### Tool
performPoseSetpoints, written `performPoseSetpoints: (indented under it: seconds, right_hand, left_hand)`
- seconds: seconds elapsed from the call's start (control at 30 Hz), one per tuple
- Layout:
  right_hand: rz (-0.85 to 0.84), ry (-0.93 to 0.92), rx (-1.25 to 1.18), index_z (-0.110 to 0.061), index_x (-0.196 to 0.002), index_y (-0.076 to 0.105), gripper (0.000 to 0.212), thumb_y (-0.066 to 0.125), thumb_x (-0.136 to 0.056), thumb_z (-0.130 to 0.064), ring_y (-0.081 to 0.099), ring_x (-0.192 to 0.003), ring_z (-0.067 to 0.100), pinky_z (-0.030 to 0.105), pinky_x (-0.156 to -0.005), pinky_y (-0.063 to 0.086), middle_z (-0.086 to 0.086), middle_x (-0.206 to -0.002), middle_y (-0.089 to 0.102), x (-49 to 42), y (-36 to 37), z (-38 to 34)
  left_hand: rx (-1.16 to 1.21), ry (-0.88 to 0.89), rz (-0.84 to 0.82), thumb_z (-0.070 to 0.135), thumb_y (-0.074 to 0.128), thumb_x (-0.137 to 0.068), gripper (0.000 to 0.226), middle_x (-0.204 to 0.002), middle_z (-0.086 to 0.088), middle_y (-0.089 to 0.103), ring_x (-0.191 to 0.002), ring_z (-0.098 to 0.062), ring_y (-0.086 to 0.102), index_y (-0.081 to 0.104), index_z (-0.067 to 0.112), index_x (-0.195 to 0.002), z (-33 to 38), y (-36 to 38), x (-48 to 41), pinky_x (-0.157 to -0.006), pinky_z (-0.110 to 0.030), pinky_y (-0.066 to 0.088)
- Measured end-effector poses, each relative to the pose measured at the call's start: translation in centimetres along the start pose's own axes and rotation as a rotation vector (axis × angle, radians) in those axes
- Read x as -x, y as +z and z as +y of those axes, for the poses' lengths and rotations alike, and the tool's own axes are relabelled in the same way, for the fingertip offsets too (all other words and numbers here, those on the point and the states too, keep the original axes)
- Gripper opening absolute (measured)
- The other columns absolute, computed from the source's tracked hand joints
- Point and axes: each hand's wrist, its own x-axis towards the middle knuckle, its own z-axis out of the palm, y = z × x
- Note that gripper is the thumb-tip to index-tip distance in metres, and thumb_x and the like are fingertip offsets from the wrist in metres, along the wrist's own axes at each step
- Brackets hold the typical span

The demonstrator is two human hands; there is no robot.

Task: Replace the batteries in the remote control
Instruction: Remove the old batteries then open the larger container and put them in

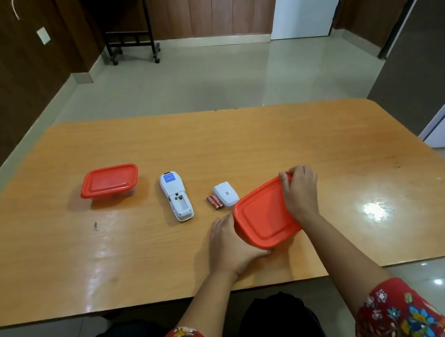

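Looking like plain office or meeting room: wood-panelled walls (2, 92), tiled floor (190, 82), laminate table (213, 147), wheeled stand (130, 39) sitting behind.

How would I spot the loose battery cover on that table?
Start at the wooden table and find the red-lidded plastic box held in both hands. Just beyond its far left corner lies the small white plastic battery cover, beside two orange batteries. Unlike the longer white remote control, it is short and squarish.
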Motion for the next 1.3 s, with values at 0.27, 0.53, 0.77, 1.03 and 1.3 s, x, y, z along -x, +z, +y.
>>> performPoseSetpoints:
  seconds: [0.27, 0.53, 0.77, 1.03, 1.3]
  right_hand:
    - [0.101, -0.061, -0.244, 0.003, -0.099, 0.056, 0.026, 0.044, -0.097, -0.02, 0.048, -0.104, 0.035, 0.036, -0.091, 0.035, 0.02, -0.103, 0.054, 0.5, -1.4, 0.1]
    - [-0.102, -0.156, -0.105, -0.008, -0.101, 0.05, 0.027, 0.035, -0.101, -0.03, 0.059, -0.088, 0.032, 0.038, -0.07, 0.041, 0.014, -0.096, 0.063, 2.9, -3.4, -2.4]
    - [0.081, 0.624, -0.584, 0.002, -0.12, 0.057, 0.054, 0.03, -0.101, -0.04, 0.057, -0.105, 0.031, 0.039, -0.092, 0.043, 0.021, -0.113, 0.061, -0.5, -6.3, 2.3]
    - [0.288, 1.151, -1.069, 0.002, -0.117, 0.058, 0.036, 0.032, -0.092, 0.002, 0.053, -0.091, 0.026, 0.036, -0.079, 0.047, 0.016, -0.115, 0.061, 0.6, -7.5, 5.1]
    - [0.11, 0.889, -0.673, 0.004, -0.127, 0.042, 0.039, 0.044, -0.09, -0.01, 0.052, -0.092, 0.03, 0.037, -0.074, 0.043, 0.016, -0.11, 0.053, 3.2, -6.6, 5.3]
  left_hand:
    - [0.028, -0.004, 0.012, 0.061, 0.083, -0.032, 0.104, -0.112, 0.014, 0.056, -0.11, -0.007, 0.049, 0.05, 0.033, -0.126, -0.1, 0.2, 0.2, -0.094, -0.029, 0.045]
    - [0.087, -0.007, 0.031, 0.04, 0.06, -0.075, 0.044, -0.115, 0.001, 0.065, -0.111, -0.02, 0.057, 0.062, 0.023, -0.115, 0.0, 0.2, 0.2, -0.094, -0.035, 0.046]
    - [0.047, 0.042, 0.036, 0.057, 0.083, -0.04, 0.096, -0.117, 0.018, 0.058, -0.111, -0.003, 0.052, 0.052, 0.032, -0.126, 0.1, 0.2, 0.6, -0.092, -0.024, 0.045]
    - [0.0, 0.047, 0.066, 0.066, 0.081, -0.038, 0.104, -0.126, 0.011, 0.058, -0.118, -0.007, 0.051, 0.048, 0.032, -0.131, 0.0, 0.6, 0.6, -0.097, -0.026, 0.043]
    - [-0.078, -0.006, 0.002, 0.075, 0.076, -0.035, 0.128, -0.142, 0.003, 0.047, -0.131, -0.014, 0.041, 0.031, 0.026, -0.145, 0.1, 0.6, 0.3, -0.107, -0.031, 0.037]
